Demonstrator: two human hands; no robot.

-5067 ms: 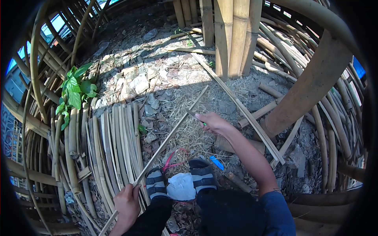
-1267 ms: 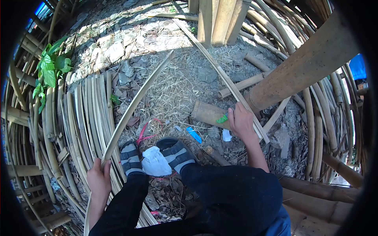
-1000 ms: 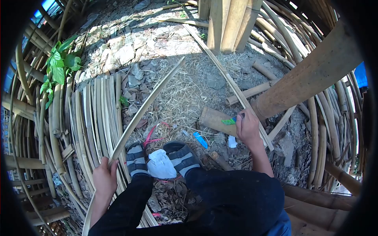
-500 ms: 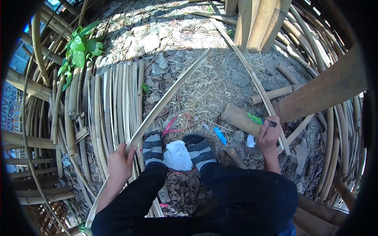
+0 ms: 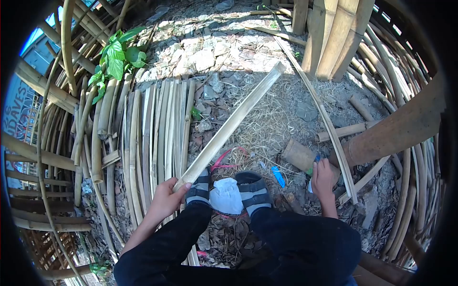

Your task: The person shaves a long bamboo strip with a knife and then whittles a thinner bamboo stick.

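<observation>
My left hand is closed round the lower end of a split bamboo strip. The strip slants up and away to the right, its pale inner face showing. My right hand is closed on a small tool, of which only bits of green and blue show; its kind is hidden by the fingers. Beside that hand lies a short bamboo section on the ground. A blue plastic-handled object lies left of it. A white plastic bag rests between my sandalled feet.
Split bamboo strips lie side by side on the left. A long strip runs along the right, near a thick bamboo pole. Red plastic ribbon lies by my feet. A leafy plant grows at upper left.
The strip in my left hand has turned, so its broad inner face shows. My right hand has turned, hiding more of the tool. The whole view has shifted slightly.
</observation>
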